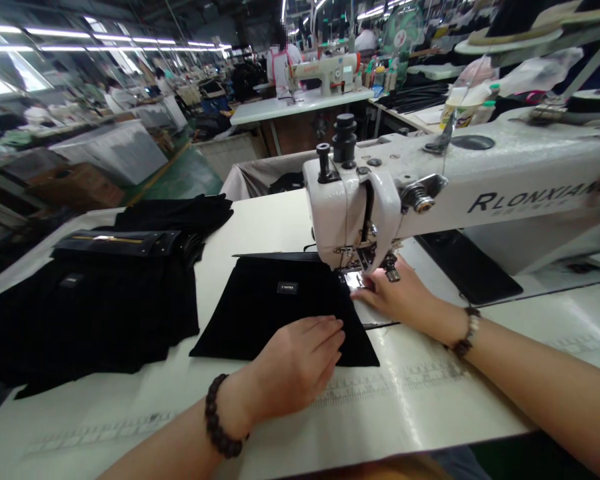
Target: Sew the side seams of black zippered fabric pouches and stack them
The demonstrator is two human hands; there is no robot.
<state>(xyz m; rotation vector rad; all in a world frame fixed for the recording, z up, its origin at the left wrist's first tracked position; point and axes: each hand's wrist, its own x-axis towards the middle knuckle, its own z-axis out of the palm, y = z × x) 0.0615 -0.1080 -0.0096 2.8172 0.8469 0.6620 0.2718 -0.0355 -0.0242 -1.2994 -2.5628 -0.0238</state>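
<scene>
A black fabric panel [250, 313] with a small dark label [287, 287] lies flat on the sewing table, its right edge beside the presser foot of a white sewing machine [350, 213]. My left hand [295, 360] is closed over the panel's near edge, fingers together and bent; its thumb is hidden. Close to the needle area, my right hand [397, 287] has its fingers closed at the panel's right edge, next to a shiny metal plate [355, 279]. The machine head partly covers those fingertips.
Stacked black fabric pieces [130, 313] lie at left, with a dark zippered strip [110, 241] on top. A printed ruler scale [380, 387] runs along the table's front. Behind stand another sewing machine [325, 72], a green fan [403, 33] and a person [280, 67].
</scene>
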